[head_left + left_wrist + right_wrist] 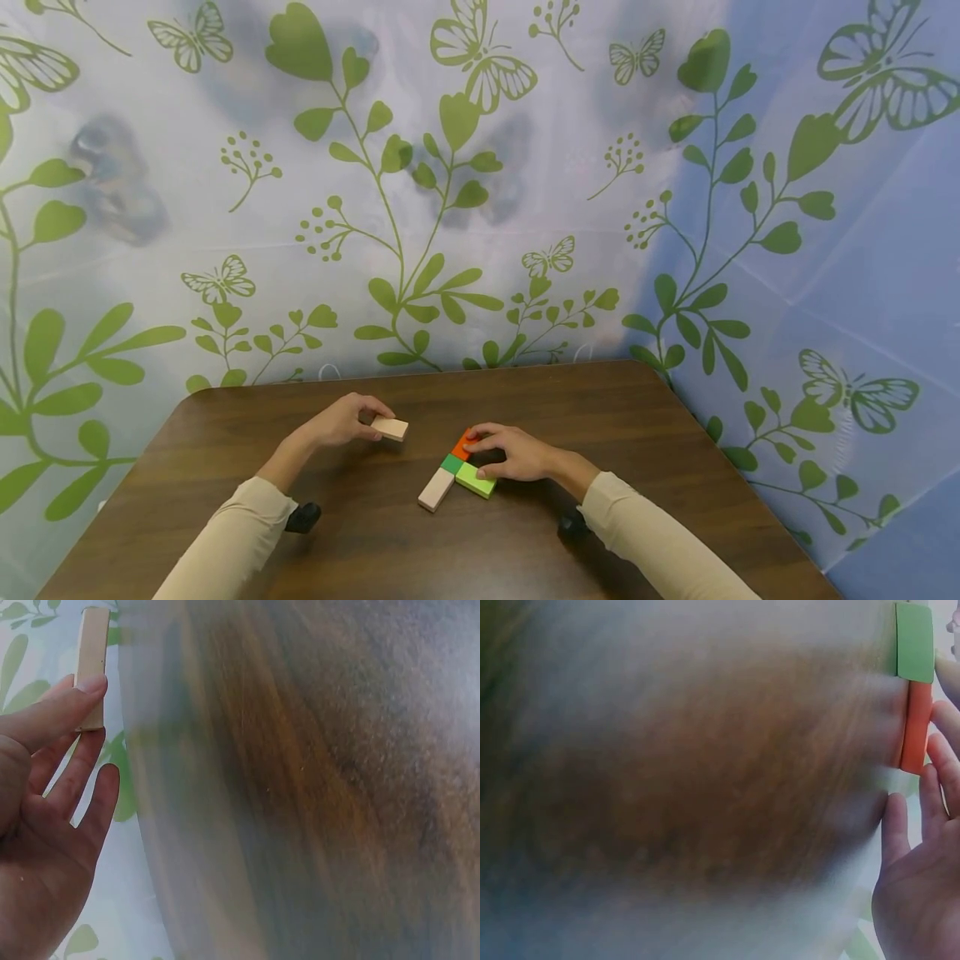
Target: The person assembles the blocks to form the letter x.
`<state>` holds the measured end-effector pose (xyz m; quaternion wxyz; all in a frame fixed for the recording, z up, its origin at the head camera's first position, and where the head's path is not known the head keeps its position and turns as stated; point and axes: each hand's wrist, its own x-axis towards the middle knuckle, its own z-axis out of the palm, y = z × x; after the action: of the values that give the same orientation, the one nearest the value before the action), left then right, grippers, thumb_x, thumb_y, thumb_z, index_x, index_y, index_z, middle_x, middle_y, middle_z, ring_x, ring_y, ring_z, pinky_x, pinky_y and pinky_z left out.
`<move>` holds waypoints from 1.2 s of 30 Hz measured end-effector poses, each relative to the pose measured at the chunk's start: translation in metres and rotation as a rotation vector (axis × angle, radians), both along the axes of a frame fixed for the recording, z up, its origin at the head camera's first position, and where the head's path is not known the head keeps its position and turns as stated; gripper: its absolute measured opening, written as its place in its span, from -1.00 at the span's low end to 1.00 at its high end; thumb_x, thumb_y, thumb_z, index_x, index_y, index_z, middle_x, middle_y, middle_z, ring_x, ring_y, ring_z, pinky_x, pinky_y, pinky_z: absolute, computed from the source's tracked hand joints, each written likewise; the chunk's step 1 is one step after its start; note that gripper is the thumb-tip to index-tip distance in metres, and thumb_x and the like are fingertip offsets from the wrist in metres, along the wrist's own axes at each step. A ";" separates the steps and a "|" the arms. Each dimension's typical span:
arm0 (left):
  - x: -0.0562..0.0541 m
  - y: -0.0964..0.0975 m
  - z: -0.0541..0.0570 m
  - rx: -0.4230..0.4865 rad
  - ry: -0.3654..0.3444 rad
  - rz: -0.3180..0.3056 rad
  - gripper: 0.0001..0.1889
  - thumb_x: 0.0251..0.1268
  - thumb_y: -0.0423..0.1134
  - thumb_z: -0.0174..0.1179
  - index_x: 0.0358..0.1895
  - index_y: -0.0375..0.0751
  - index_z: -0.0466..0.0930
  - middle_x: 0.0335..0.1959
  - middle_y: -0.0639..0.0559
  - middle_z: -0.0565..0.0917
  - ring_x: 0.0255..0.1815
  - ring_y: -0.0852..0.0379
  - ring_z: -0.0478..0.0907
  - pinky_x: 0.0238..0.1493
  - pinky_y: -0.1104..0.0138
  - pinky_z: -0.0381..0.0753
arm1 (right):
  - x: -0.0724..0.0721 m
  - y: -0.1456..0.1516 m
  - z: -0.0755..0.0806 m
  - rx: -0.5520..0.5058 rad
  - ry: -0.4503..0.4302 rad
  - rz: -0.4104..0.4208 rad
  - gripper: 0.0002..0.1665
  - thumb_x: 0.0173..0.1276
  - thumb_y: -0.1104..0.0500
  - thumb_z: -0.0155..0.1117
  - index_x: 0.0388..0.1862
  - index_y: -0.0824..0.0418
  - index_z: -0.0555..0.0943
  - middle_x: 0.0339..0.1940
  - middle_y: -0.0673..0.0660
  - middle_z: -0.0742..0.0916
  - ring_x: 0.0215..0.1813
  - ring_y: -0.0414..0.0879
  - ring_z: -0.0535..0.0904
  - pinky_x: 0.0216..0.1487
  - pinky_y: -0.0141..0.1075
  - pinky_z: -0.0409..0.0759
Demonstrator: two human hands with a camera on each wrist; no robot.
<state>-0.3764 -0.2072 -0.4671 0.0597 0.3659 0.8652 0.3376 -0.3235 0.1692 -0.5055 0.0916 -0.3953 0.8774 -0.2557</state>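
A plain wooden block (390, 428) is pinched between the thumb and fingers of my left hand (341, 423), held at the left of the other blocks. The left wrist view shows the thumb lying across this wooden block (92, 652). My right hand (517, 454) rests over the group on the table. Its fingertips touch an orange block (461, 448), and its thumb touches a lime green block (474, 481). A darker green block (452, 463) lies between these two and a pale wooden block (436, 490). The right wrist view shows fingers beside the orange block (916, 727).
The blocks lie on a brown wood-grain table (360, 542) with rounded far corners. Behind it hangs a pale curtain (480, 250) with green leaves and butterflies. Black bands (303, 517) sit at both wrists, under light sleeves (232, 533).
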 end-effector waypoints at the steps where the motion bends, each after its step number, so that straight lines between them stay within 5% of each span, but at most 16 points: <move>1: 0.001 0.001 0.000 -0.005 -0.001 0.000 -0.69 0.19 -0.42 0.49 0.03 -0.25 0.77 0.01 -0.10 0.71 -0.01 -0.09 0.57 0.01 -0.04 0.57 | 0.000 0.000 0.000 -0.001 -0.001 0.000 -0.36 0.49 -0.02 0.38 0.46 0.16 0.55 0.52 0.08 0.44 0.52 0.05 0.31 0.46 0.02 0.29; 36: 0.013 0.048 -0.022 -0.001 -0.092 -0.073 -0.68 0.17 -0.44 0.50 0.01 -0.22 0.79 -0.01 -0.01 0.75 0.05 -0.09 0.60 0.09 -0.03 0.59 | -0.003 -0.001 0.001 0.013 -0.054 -0.023 -0.36 0.48 -0.02 0.39 0.47 0.11 0.54 0.55 0.05 0.41 0.54 0.02 0.28 0.46 0.01 0.29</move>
<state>-0.3632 -0.1595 -0.4892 0.1119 0.3814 0.8479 0.3510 -0.3268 0.1677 -0.5047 0.1148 -0.3775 0.8808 -0.2616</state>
